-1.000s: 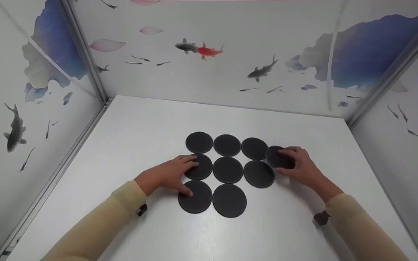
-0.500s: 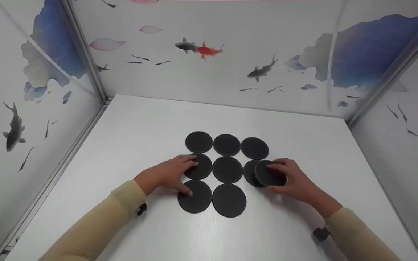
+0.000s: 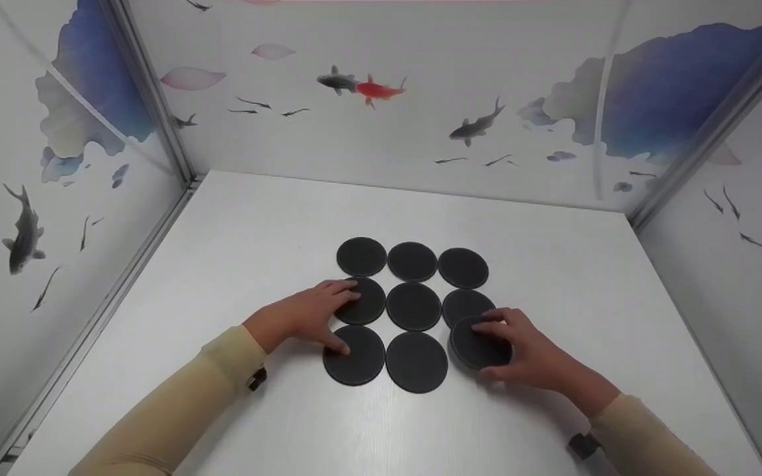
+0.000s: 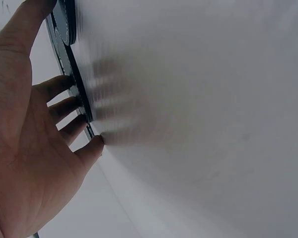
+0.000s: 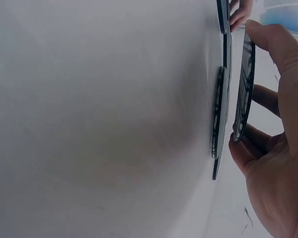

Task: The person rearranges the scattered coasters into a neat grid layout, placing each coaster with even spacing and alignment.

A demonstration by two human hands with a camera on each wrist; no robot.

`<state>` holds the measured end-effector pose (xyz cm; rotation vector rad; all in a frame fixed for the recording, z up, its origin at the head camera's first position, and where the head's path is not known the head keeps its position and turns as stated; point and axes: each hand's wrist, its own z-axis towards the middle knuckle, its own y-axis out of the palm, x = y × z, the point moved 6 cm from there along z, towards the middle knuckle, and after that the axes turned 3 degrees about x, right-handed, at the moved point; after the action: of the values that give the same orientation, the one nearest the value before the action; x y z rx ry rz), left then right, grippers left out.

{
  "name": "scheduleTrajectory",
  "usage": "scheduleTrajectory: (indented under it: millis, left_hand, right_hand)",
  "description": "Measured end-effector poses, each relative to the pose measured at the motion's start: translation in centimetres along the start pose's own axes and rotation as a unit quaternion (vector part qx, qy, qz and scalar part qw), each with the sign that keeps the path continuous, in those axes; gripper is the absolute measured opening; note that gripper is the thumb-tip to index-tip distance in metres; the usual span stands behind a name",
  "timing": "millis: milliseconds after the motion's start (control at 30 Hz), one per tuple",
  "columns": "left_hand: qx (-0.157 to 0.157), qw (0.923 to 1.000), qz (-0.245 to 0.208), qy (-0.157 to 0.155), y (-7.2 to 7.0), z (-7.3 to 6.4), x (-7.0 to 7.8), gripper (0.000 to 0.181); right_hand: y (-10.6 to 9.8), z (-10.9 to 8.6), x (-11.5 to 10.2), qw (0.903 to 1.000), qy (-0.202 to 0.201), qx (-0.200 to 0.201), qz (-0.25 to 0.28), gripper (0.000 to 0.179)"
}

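My right hand (image 3: 530, 354) pinches a round black coaster (image 3: 472, 347) between thumb and fingers. In the right wrist view that coaster (image 5: 245, 82) is raised off the table, its patterned underside showing. From the head view it overlaps the near edge of the middle row's right coaster (image 3: 467, 304). My left hand (image 3: 305, 314) rests with fingertips on the middle row's left coaster (image 3: 369, 304) and thumb on the front left coaster (image 3: 358, 363). Fingers spread, it grips nothing. To the left of the held coaster lies the front row's second coaster (image 3: 417, 363).
A back row of 3 coasters (image 3: 413, 261) and a central coaster (image 3: 414, 306) lie flat on the white table (image 3: 255, 218). White panels with painted fish (image 3: 380, 89) enclose the table at the back and both sides.
My right hand has carried its coaster from the right end of the back row toward me, over the middle row's right coaster, to the front row's right. My left hand has stayed put.
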<state>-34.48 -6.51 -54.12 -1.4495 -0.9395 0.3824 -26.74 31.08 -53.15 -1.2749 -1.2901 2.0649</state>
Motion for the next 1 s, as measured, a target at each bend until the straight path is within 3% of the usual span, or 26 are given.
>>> scheduleTrajectory:
  millis: [600, 1000]
  left_hand:
    - [0.002, 0.9999, 0.004, 0.009, -0.1, 0.0, 0.0, 0.109]
    - [-0.003, 1.0000, 0.004, 0.001, 0.1, 0.1, -0.1, 0.110]
  right_hand:
    - [1.3, -1.1, -0.8, 0.9990, -0.017, -0.035, -0.020, 0.077]
    - [1.6, -1.7, -1.2, 0.9983, -0.035, -0.036, -0.030, 0.078]
